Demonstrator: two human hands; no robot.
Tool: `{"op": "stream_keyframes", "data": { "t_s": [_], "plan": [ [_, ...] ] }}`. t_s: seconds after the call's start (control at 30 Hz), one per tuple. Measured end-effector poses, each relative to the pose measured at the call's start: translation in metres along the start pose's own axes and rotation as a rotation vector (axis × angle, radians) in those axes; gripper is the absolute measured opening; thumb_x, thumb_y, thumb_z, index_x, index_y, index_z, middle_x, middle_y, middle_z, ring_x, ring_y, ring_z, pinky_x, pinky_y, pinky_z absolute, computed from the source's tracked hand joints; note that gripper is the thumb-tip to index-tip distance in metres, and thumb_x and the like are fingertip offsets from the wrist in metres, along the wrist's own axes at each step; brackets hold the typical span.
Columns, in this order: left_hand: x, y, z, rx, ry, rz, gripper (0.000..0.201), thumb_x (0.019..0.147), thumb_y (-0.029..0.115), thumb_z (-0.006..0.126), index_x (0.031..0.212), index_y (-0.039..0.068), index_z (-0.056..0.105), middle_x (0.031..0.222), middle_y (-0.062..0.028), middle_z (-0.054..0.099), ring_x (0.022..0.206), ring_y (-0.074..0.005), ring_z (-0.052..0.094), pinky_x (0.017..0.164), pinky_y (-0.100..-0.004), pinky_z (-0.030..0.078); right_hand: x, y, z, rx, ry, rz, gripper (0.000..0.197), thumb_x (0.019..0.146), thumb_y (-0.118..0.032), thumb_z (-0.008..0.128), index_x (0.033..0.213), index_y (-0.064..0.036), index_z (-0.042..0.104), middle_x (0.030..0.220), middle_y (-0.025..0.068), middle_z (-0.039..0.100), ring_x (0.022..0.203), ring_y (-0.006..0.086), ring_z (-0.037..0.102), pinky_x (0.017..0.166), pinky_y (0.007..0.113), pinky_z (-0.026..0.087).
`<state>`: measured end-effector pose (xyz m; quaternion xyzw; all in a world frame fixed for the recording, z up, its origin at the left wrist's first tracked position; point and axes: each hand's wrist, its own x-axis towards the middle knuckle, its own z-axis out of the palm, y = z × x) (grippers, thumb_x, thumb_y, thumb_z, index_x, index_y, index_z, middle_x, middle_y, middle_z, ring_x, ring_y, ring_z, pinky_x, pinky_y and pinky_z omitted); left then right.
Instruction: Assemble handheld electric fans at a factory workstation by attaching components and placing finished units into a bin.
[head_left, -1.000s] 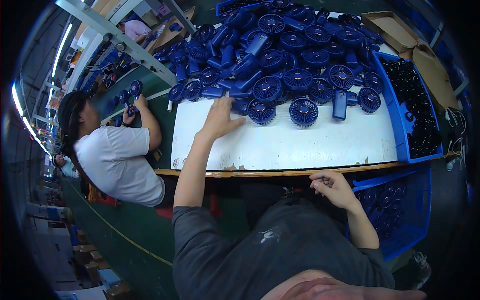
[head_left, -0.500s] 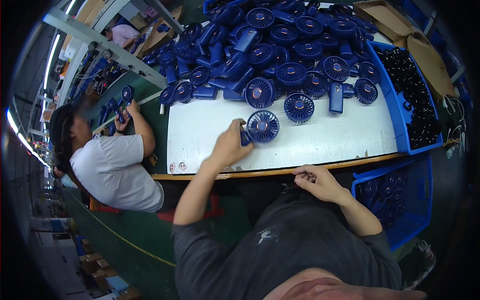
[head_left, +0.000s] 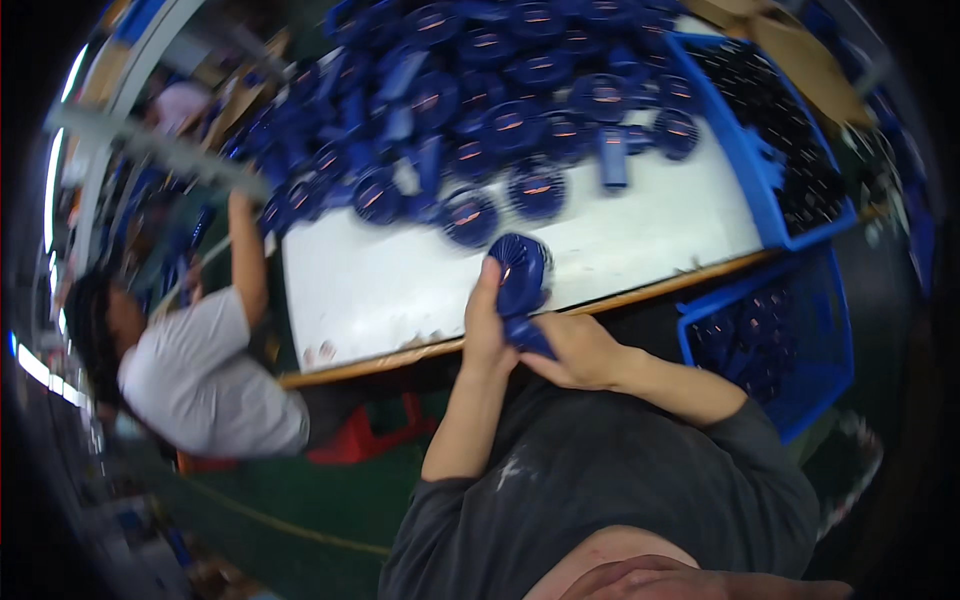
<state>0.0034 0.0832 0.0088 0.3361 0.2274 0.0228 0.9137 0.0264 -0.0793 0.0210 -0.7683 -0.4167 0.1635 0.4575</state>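
A dark blue handheld fan [head_left: 522, 280] is held between my two hands over the near edge of the white table. My left hand [head_left: 486, 318] closes round its left side, with the thumb along the round head. Lower down, my right hand [head_left: 578, 350] grips the fan's handle from the right. The fan's head points away from me, tilted. Beyond it on the table lie a loose fan [head_left: 469, 217] and another fan [head_left: 537, 190], at the front of a large pile of blue fans [head_left: 500, 100]. The picture is smeared by motion, so finer details are lost.
A blue bin [head_left: 745, 185] of small black parts stands at the table's right end. Below it sits a blue crate [head_left: 815, 370] holding more fans. A cardboard box [head_left: 815, 65] lies behind. On the left a co-worker [head_left: 205, 370] sits beside a red stool [head_left: 370, 430].
The fan has come off the tabletop, nearer to me, in my left hand. My right hand has moved left and now grips its handle. The whole view has turned; the co-worker's arm reaches farther out.
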Motion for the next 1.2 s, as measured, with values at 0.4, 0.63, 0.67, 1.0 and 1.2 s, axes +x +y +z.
{"op": "stream_keyframes", "data": {
  "t_s": [0.4,0.63,0.67,1.0,1.2],
  "plan": [
    [-0.039,-0.016,0.02,0.045,-0.507,0.088,0.037,0.078,0.002,0.071,0.112,0.001,0.056,0.091,-0.0143,0.057,0.093,-0.0317,0.06,0.059,-0.0392,0.061,-0.006,0.116,-0.339,-0.9,0.426,0.485,0.032,0.082,-0.005,0.06,0.113,-0.0007,0.064,0.106,0.0215,0.068,0.095,0.0364,0.067,0.087,0.044,0.053],
    [-0.035,-0.004,0.021,0.21,-0.513,0.007,0.017,0.084,0.001,0.066,0.095,-0.003,0.054,0.086,-0.0184,0.058,0.077,-0.0249,0.063,0.054,-0.0319,0.059,-0.06,0.239,-0.391,-0.859,0.459,0.612,0.044,0.08,0.004,0.052,0.122,-0.0049,0.058,0.113,0.0245,0.065,0.104,0.0396,0.064,0.09,0.046,0.05],
    [-0.036,-0.005,0.021,0.255,-0.426,-0.038,0.019,0.085,0.002,0.067,0.099,-0.003,0.055,0.089,-0.0179,0.059,0.079,-0.0241,0.063,0.054,-0.0316,0.059,-0.063,0.237,-0.39,-0.819,0.571,0.465,0.045,0.079,0.005,0.055,0.123,-0.0049,0.059,0.097,0.0175,0.068,0.089,0.0277,0.068,0.078,0.038,0.053],
    [-0.017,-0.02,0.04,0.103,-0.109,0.156,0.029,0.091,0.003,0.064,0.117,-0.003,0.054,0.101,-0.0121,0.063,0.084,-0.0187,0.065,0.051,-0.0273,0.056,0.01,-0.001,-0.064,0.07,0.249,-0.135,0.038,0.085,0.0,0.065,0.123,-0.0042,0.063,0.097,0.0114,0.06,0.088,0.0222,0.064,0.075,0.034,0.055],
    [-0.028,0.001,0.024,0.106,-0.19,-0.019,0.031,0.09,0.005,0.065,0.118,-0.002,0.054,0.098,-0.0111,0.063,0.085,-0.0179,0.065,0.047,-0.026,0.055,0.023,-0.003,-0.093,-0.249,-0.027,-0.319,0.04,0.086,-0.003,0.065,0.126,-0.0097,0.063,0.111,0.0141,0.055,0.091,0.0292,0.064,0.075,0.034,0.057]
  ]
}}
